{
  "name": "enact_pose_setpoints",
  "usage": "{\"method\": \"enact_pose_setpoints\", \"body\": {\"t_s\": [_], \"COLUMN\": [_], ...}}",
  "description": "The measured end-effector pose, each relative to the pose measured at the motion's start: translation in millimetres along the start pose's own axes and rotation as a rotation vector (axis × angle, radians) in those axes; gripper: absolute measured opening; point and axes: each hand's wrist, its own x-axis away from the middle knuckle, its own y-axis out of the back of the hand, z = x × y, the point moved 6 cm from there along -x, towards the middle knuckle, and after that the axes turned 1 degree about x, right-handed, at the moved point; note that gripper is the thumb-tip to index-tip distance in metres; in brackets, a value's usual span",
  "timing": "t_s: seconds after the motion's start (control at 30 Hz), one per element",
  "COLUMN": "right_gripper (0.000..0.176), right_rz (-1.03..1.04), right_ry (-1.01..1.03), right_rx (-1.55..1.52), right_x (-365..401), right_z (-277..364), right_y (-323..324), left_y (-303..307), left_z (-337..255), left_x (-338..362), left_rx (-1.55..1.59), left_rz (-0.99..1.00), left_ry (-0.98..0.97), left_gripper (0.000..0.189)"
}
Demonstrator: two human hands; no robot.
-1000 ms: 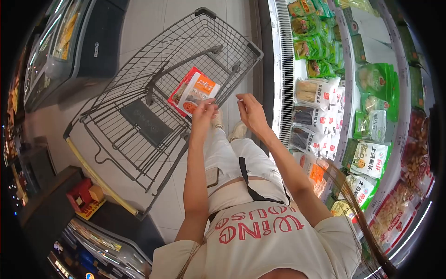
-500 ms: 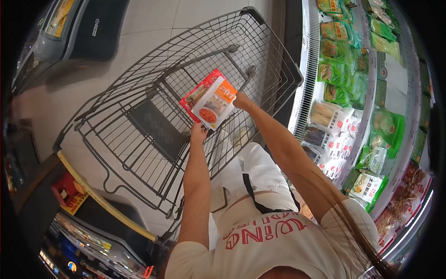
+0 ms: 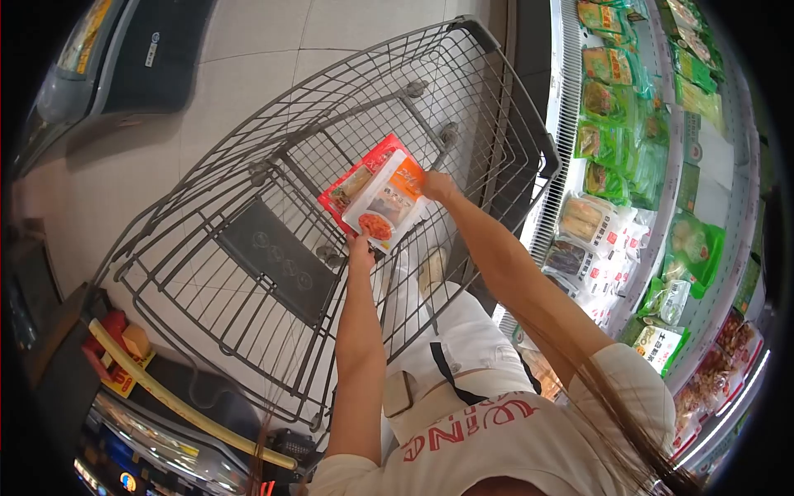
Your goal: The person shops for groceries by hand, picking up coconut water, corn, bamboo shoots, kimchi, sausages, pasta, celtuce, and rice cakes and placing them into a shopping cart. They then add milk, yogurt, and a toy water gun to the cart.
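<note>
A white and orange food packet (image 3: pixel 388 205), printed with a red dish, is held over the shopping cart (image 3: pixel 275 258). Behind it a red food packet (image 3: pixel 351 188) shows along the upper left. My right hand (image 3: pixel 437 187) is closed on the orange packet's right edge. At the bottom left corner of the packets, my left hand (image 3: pixel 361 250) has its thumb and fingers closed on them. Both packets lie tilted, overlapping each other, above the wire basket of the cart.
On the right, a refrigerated shelf (image 3: pixel 571 99) carries green bags (image 3: pixel 605 140) and white packets (image 3: pixel 589 227). A yellow-handled cart bar (image 3: pixel 186 397) crosses the lower left. A dark display case (image 3: pixel 157 58) stands at the upper left, on tiled floor (image 3: pixel 256 83).
The view has shifted slightly, so the cart and shelf sit a little further right. Both hands keep hold of the packets, which show almost the same tilt.
</note>
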Motion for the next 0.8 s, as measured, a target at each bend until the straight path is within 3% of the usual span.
{"method": "enact_pose_setpoints", "body": {"t_s": [0.03, 0.13, 0.33, 0.43, 0.6, 0.8], "right_gripper": [0.034, 0.027, 0.021, 0.016, 0.01, 0.014], "right_rz": [0.028, -0.221, -0.237, -0.383, -0.633, -0.785], "right_ry": [0.004, 0.325, 0.536, 0.557, 0.407, 0.225], "right_rx": [0.032, -0.207, -0.502, -0.61, -0.814, -1.106], "right_x": [-0.7, 13.0, 117.1, 185.2, 287.7, 391.2], "right_z": [-1.2, 16.3, 41.0, 27.0, -30.2, -121.0], "right_y": [-1.9, 5.0, 89.6, 132.2, 173.7, 154.6], "left_y": [-0.6, -13.9, -22.3, -43.2, -86.9, -134.4], "left_z": [2.2, -1.1, -17.8, -59.9, -105.2, -66.0], "left_x": [-0.7, 22.2, 63.3, 120.7, 231.8, 354.9], "left_rx": [0.005, 0.203, 0.36, 0.269, -0.001, -0.225], "left_rz": [0.034, 0.171, 0.409, 0.484, 0.644, 0.658], "left_ry": [-0.021, -0.019, -0.01, -0.162, -0.43, -0.573], "left_gripper": [0.054, 0.049, 0.049, 0.052, 0.056, 0.056]}}
